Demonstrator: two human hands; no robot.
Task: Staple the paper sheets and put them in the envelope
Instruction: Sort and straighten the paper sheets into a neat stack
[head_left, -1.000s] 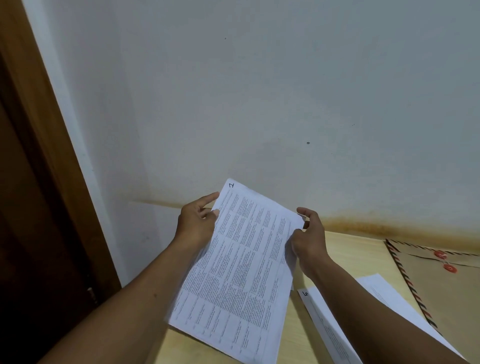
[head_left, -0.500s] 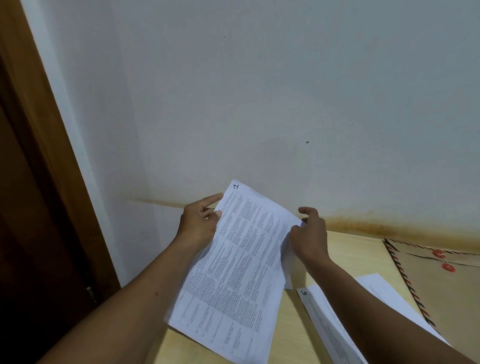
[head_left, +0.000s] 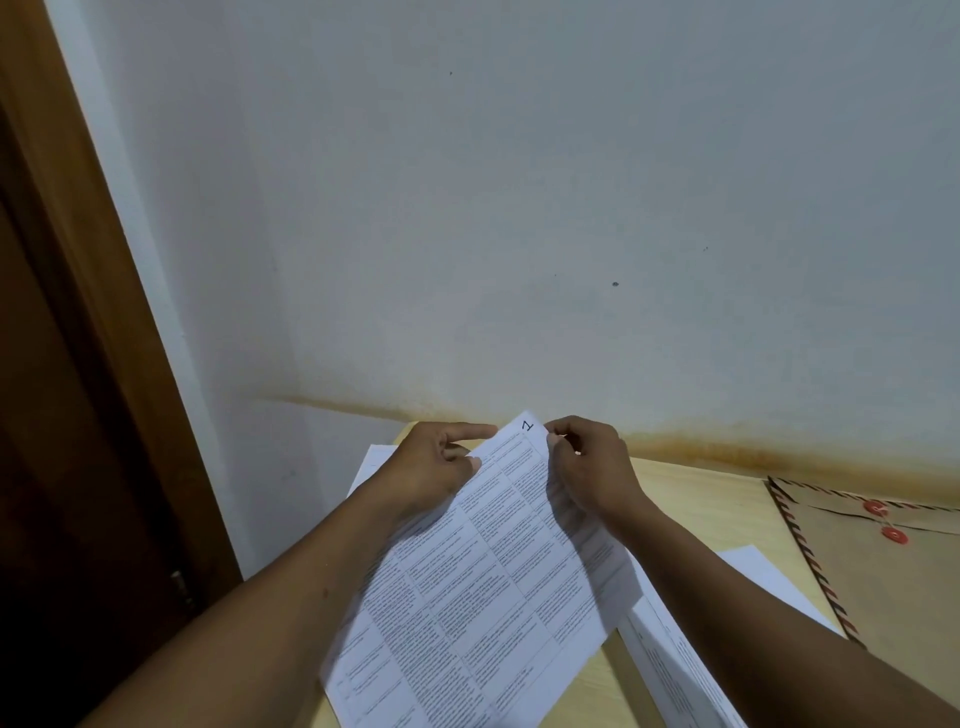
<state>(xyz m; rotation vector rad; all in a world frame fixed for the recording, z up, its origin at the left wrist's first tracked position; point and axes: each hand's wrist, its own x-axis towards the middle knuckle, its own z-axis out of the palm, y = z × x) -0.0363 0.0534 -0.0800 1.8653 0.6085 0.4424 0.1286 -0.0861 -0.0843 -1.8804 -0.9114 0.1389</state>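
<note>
- Paper sheets held above table, between left hand and right hand.
- Second stack lies right of them.
- Envelope at far right, against wall.

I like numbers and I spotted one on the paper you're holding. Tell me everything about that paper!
The sheet is white paper, printed with a grid of boxes full of text too small to read. A handwritten 1 marks its top corner. It is tilted above the desk, another sheet behind it. The left hand pinches its left edge, the right hand its top corner.
</note>
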